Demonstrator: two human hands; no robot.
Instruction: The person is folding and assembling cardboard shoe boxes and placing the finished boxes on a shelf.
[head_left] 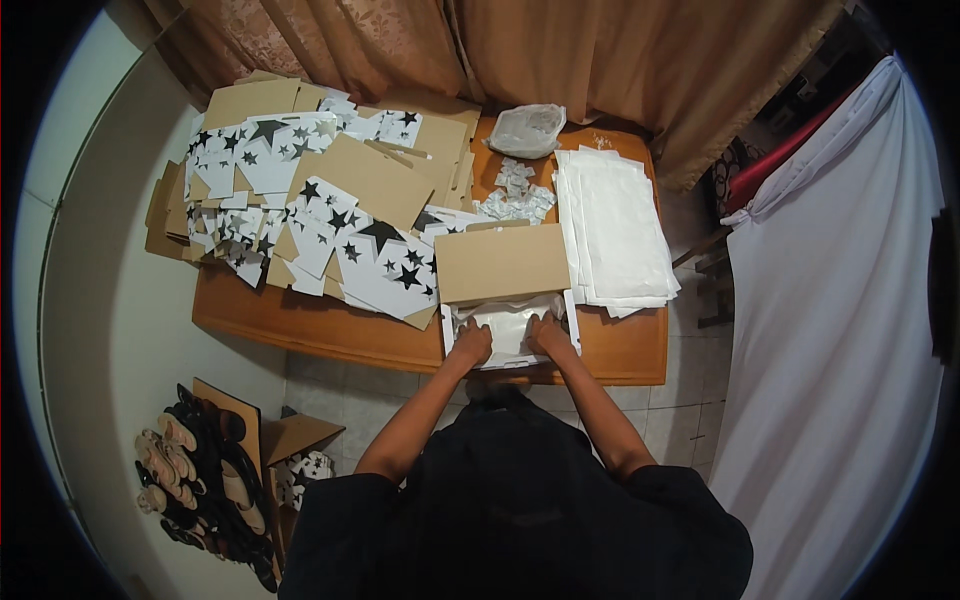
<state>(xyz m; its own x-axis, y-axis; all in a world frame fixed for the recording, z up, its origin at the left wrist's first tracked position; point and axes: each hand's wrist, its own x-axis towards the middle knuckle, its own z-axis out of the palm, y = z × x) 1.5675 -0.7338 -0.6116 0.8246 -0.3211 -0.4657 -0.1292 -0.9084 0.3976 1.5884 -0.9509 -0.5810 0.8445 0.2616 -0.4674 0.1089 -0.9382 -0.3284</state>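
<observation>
In front of me at the table's near edge lies a lidded cardboard box (572, 332), white inside, its brown lid (502, 264) raised on the far side. White paper (511, 325) lines it, crumpled along the sides. My left hand (472, 345) is at the left part of the box, fingers curled onto the paper. Over at the right part, my right hand (549, 337) holds the paper in the same way, its fingers bent down. Whatever lies beneath the paper is hidden.
Flat box blanks (385, 232), brown and white with black stars, pile up on the left of the wooden table (300, 318). White paper sheets (617, 228) are stacked at right. Small white packets (518, 203) lie near a plastic bag (527, 131). Shoes (205, 470) stand lower left.
</observation>
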